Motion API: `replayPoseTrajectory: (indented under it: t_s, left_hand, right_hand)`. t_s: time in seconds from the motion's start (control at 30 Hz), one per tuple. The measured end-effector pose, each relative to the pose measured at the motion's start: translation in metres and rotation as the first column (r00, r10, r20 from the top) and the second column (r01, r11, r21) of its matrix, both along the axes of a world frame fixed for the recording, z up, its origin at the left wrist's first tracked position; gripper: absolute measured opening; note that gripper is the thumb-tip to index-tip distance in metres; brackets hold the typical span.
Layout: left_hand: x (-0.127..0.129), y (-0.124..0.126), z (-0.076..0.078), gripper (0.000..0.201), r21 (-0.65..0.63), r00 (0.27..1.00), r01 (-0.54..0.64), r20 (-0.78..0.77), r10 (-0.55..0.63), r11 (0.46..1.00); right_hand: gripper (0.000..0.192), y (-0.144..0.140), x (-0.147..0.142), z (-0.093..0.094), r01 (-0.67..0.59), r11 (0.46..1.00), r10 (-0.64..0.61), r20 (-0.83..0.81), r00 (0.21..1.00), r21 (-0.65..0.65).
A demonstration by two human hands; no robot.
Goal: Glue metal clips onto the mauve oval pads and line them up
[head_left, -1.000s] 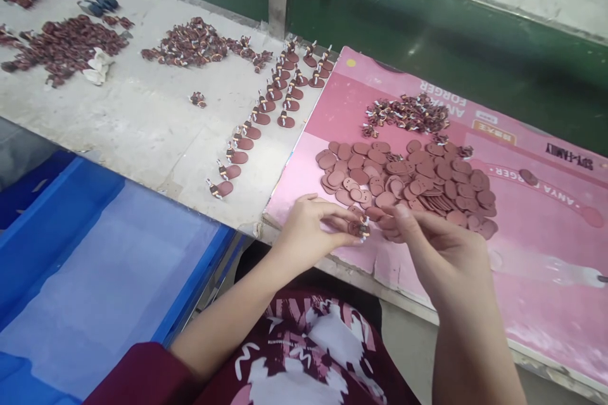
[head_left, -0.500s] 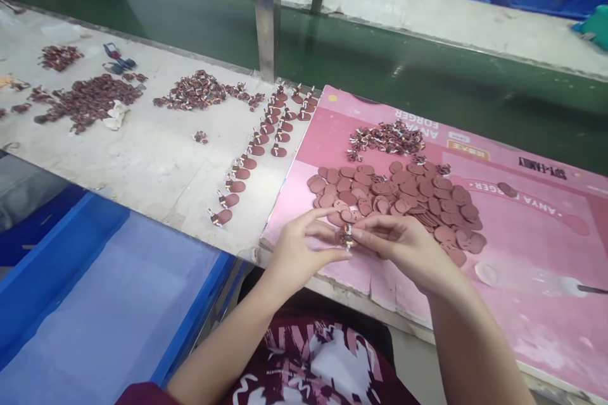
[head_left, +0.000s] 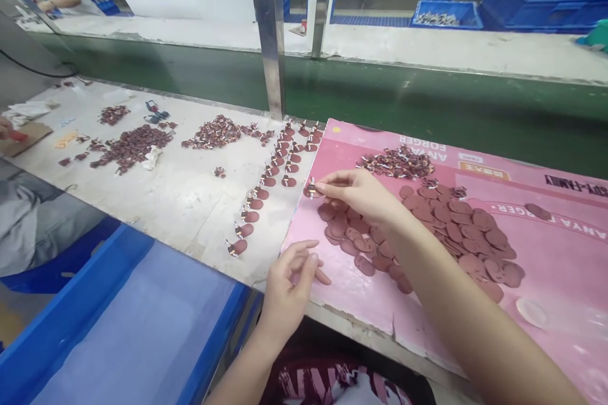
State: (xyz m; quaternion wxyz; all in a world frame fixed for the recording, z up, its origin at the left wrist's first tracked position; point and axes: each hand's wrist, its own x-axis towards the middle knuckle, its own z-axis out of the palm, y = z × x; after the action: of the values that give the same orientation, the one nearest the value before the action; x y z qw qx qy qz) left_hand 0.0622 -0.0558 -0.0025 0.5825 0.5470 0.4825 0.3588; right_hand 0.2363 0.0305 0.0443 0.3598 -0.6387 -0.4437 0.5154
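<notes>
My right hand (head_left: 354,193) pinches a small figurine on a brown oval base (head_left: 311,188) between thumb and fingertips, above the left edge of the pink printed sheet (head_left: 560,266). Nearer to me, my left hand (head_left: 291,285) hovers over the sheet's front left corner, its fingers loosely bent, apart and holding nothing. Under and beside my right forearm spreads a heap of brown oval bases (head_left: 456,218). Behind them lies a pile of loose little figurines (head_left: 396,162). Rows of figurines on bases (head_left: 254,204) stand on the white table left of the sheet.
More figurine piles (head_left: 216,133) and dark brown parts (head_left: 135,147) lie along the white table (head_left: 185,209). A metal post (head_left: 270,38) rises at its back edge, before a green belt (head_left: 380,98). A blue bin (head_left: 118,323) stands below left. Another person's hand (head_left: 6,128) shows far left.
My right hand has carried the figurine leftward and away from me, out of my left hand. My left hand has let go and drawn back. The view has tilted up.
</notes>
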Motion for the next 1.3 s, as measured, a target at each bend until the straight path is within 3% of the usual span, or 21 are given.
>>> replayPoseTrajectory:
  t_s: [0.23,0.63,1.13,1.3]
  left_hand:
    - [0.000,-0.002,-0.006,0.024,0.011,1.000,0.012,0.007,-0.012,1.000]
    - [-0.002,-0.002,-0.006,0.021,0.024,0.999,0.036,0.022,-0.037,0.999]
    - [-0.002,-0.002,-0.007,0.021,0.020,0.999,0.045,0.012,-0.045,0.999]
    - [-0.002,-0.002,-0.005,0.022,0.024,0.999,0.043,-0.015,-0.043,0.999]
  right_hand:
    - [0.010,0.034,-0.029,-0.017,-0.148,0.989,0.151,0.112,0.982,-0.027]
    - [0.010,0.043,-0.036,-0.031,-0.202,0.979,0.205,0.300,0.932,-0.039]
    - [0.011,0.030,-0.049,-0.035,-0.199,0.968,0.091,0.524,0.847,0.153]
    - [0.014,0.007,-0.039,-0.019,-0.174,0.961,0.028,0.556,0.831,0.213]
